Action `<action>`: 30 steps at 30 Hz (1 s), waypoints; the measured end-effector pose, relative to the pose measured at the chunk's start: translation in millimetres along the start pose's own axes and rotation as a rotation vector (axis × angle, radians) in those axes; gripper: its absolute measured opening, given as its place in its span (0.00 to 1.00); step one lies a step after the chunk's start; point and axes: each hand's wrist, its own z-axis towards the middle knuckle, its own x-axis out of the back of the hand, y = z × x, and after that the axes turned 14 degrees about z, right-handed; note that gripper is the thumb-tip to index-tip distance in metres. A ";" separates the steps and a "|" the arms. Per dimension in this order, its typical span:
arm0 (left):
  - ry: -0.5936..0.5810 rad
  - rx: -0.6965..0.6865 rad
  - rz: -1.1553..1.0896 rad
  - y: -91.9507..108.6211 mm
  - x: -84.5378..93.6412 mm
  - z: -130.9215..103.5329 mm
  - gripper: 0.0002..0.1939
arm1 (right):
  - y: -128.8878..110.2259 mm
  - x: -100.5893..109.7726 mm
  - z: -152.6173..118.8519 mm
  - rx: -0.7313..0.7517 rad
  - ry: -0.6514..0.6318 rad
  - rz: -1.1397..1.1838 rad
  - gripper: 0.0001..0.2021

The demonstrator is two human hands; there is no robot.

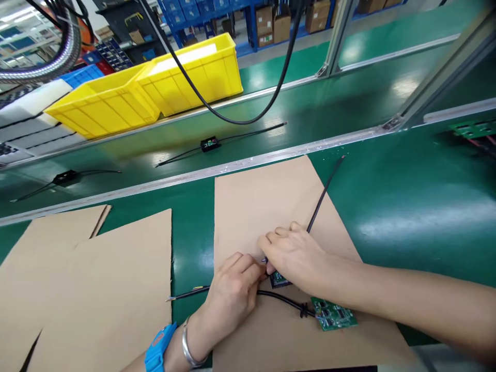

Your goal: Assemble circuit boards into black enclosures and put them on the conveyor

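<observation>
My right hand (292, 253) is curled over a small black case (279, 280) with a green circuit board showing inside. From behind this hand a black lead (325, 195) runs up and to the right. Close beside it, my left hand (234, 289) has its fingers bent around a black cable (281, 296), fingertips almost meeting those of the right. That cable leaves the left hand on both sides: bare wire ends to the left, a green circuit board (334, 313) to the right. A knot or tie sits near the board. Both hands hide most of the case.
Beneath the hands lies a cardboard sheet (256, 206); more cardboard (127, 268) is at left. Beyond a metal rail (248, 166) are two cased units with leads, one black box (210, 144) in the middle. Yellow bins (194, 72) stand behind, under a hanging black cable (240, 122).
</observation>
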 end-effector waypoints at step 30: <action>-0.031 -0.487 0.141 5.1 6.4 19.0 0.18 | 62.6 37.4 -68.1 0.060 0.007 0.261 0.10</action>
